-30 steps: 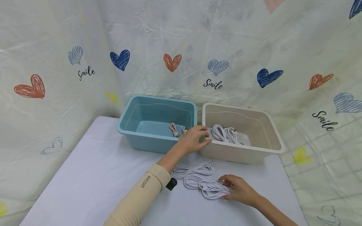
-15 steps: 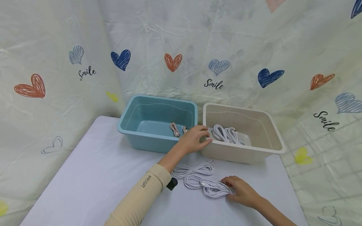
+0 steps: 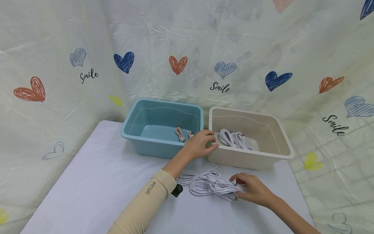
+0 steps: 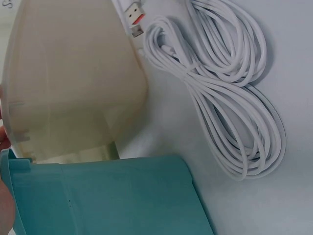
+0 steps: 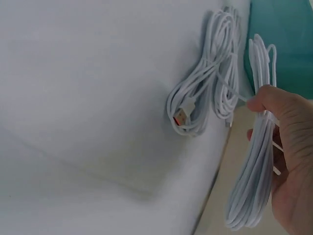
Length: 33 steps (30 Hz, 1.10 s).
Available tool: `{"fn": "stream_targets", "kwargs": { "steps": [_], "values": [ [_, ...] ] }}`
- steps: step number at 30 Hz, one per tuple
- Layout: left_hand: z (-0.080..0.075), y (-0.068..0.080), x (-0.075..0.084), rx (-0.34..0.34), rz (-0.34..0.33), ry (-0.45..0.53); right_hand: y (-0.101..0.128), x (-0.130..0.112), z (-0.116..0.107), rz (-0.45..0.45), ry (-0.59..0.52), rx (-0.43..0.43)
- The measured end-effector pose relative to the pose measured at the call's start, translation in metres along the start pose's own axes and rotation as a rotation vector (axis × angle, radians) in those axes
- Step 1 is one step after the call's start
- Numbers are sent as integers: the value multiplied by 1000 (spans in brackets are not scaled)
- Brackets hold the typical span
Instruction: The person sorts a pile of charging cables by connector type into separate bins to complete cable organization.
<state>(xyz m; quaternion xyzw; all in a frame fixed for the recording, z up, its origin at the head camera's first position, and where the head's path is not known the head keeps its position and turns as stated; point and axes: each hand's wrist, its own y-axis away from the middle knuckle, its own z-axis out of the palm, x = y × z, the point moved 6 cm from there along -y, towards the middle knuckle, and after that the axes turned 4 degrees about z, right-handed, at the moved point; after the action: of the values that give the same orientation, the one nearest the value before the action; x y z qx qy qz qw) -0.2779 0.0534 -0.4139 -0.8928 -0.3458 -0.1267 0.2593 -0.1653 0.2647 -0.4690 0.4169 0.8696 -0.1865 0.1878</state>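
Observation:
My right hand (image 3: 254, 190) pinches a bundled white USB cable (image 5: 250, 183) around its middle, thumb on one side and fingers on the other. The held cable overlaps two other white cable bundles (image 5: 203, 81), which lie on the table; a USB plug with an orange inside shows on one of them. My left hand (image 3: 200, 144) rests with loosely bent fingers at the neighbouring rims of the teal bin (image 3: 155, 148) and the beige bin (image 3: 245, 157). Only slivers of its fingers show in the left wrist view, beside the bins.
Inside the beige bin lie white cable bundles (image 3: 232, 139). A brownish cable bundle (image 3: 180, 134) sits in the teal bin, with another partly hidden by the left hand. A heart-printed curtain (image 3: 175, 32) hangs behind the white-covered table (image 3: 87, 188).
My right hand has lifted the nearest cable bundle and turned it, so it lies farther back over the other bundles in the head view. The left hand has stayed put.

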Motion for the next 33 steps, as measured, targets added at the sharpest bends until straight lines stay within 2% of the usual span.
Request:
{"fn": "stream_targets", "kwargs": {
  "steps": [16, 21, 27, 33],
  "values": [
    [0, 0, 1, -1, -4, 1, -7, -21, -30, -106, -22, 19],
    [-1, 1, 1, 5, 0, 5, -7, -28, -40, -109, -16, 20],
    [-2, 1, 2, 4, -1, 20, -15, -38, -59, -140, -54, 63],
    [-2, 1, 3, 3, 5, 24, -18, -39, -74, -139, -30, 87]
  ]
}}
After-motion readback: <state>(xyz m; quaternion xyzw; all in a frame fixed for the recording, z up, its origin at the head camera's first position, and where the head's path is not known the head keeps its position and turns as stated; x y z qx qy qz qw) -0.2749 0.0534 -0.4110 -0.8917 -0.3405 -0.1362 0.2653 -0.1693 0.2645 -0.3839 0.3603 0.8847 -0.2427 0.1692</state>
